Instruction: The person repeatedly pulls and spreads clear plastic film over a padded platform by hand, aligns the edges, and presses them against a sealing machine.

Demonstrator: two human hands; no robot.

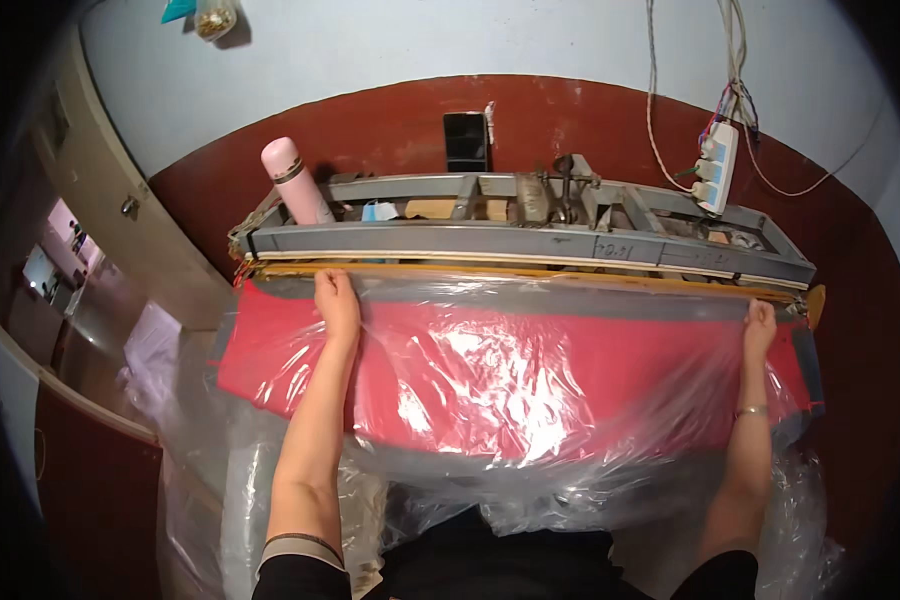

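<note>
Toward twelve o'clock, my left hand (337, 300) and right hand (760, 320) seem to pinch the far edge of the clear plastic (540, 420). It lies over a red sheet (625, 370), long from nine to three; my right hand is nearer an end.

Red panel (630, 375): broad, spread nearly flat, long side running left to right across the view
Grey band (540, 300): along the red panel's far edge
Clear plastic sheet (570, 490): thin, glossy, wrinkled, draped over the red panel, gathered in loose folds past its near edge
</note>
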